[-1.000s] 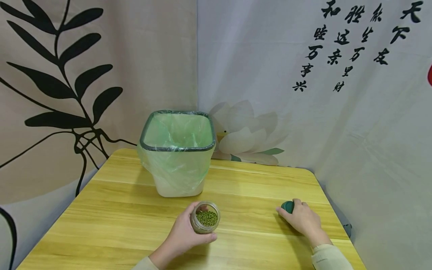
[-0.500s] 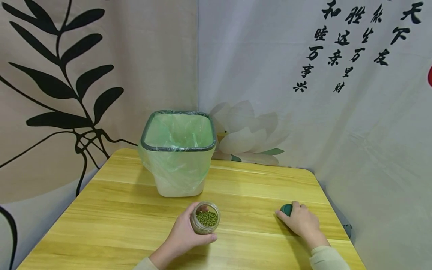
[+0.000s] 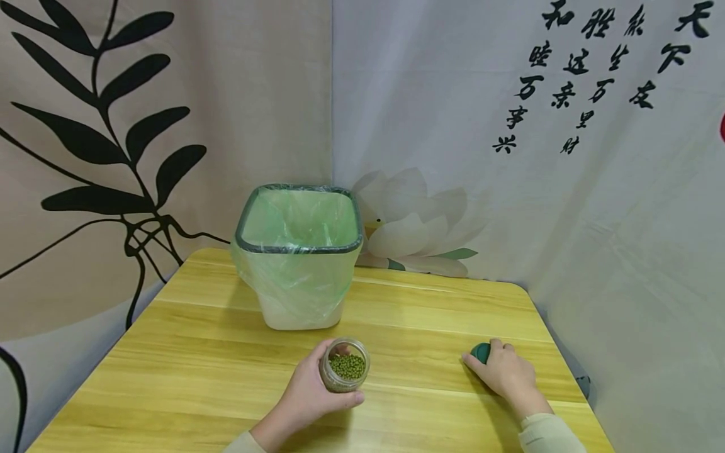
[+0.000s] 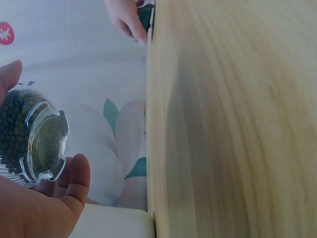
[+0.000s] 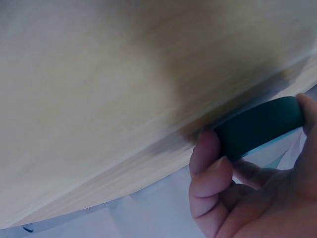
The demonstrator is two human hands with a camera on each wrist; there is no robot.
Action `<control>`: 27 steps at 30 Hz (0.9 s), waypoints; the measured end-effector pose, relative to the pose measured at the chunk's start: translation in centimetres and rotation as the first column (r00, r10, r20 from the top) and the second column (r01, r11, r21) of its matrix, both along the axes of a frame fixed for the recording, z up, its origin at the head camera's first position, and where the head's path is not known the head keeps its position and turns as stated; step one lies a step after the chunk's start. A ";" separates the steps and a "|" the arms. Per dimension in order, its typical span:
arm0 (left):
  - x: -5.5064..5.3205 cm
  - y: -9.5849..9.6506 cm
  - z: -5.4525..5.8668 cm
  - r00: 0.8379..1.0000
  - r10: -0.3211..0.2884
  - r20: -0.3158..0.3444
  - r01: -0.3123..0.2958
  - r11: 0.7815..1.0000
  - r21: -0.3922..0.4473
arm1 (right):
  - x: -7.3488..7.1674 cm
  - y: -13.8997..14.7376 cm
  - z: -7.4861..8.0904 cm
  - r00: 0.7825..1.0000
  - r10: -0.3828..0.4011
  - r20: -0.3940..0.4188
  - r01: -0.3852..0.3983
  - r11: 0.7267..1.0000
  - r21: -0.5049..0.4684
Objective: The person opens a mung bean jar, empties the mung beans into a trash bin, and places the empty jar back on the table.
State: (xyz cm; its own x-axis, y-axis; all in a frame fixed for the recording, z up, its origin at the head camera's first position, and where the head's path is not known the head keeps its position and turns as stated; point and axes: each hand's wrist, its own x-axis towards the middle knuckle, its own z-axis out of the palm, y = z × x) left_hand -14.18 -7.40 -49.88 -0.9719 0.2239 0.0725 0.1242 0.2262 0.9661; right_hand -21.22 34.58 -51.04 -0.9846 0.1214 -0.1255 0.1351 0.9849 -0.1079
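My left hand (image 3: 308,390) grips a clear glass jar (image 3: 344,365) with its mouth uncovered and green mung beans (image 3: 347,367) inside. In the left wrist view the jar's thick glass base (image 4: 48,144) faces the camera, held off the table between fingers and thumb. Off to the right, my right hand (image 3: 506,374) pinches a dark green lid (image 3: 481,352) by its edge. The right wrist view shows the lid (image 5: 260,126) on its side-rim between thumb and fingers, close over the table.
A bin (image 3: 300,296) lined with a translucent green bag stands at the back left of the wooden table (image 3: 419,327). Printed cloth (image 3: 419,94) with a plant, a lotus and characters hangs behind and to the right.
My right hand has moved slightly toward me with the lid, then stays there. The left hand and jar keep their place.
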 end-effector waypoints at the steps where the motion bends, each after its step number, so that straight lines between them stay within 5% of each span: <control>1: 0.0 0.0 0.0 1.000 0.003 0.000 -0.003 1.000 -0.001 | 0.0 0.0 0.0 1.000 0.001 0.000 -0.001 1.000 0.000; 27: -0.1 -0.1 0.0 1.000 0.008 0.005 -0.008 1.000 -0.028 | 0.1 0.0 -0.2 1.000 0.006 0.001 -0.006 1.000 0.026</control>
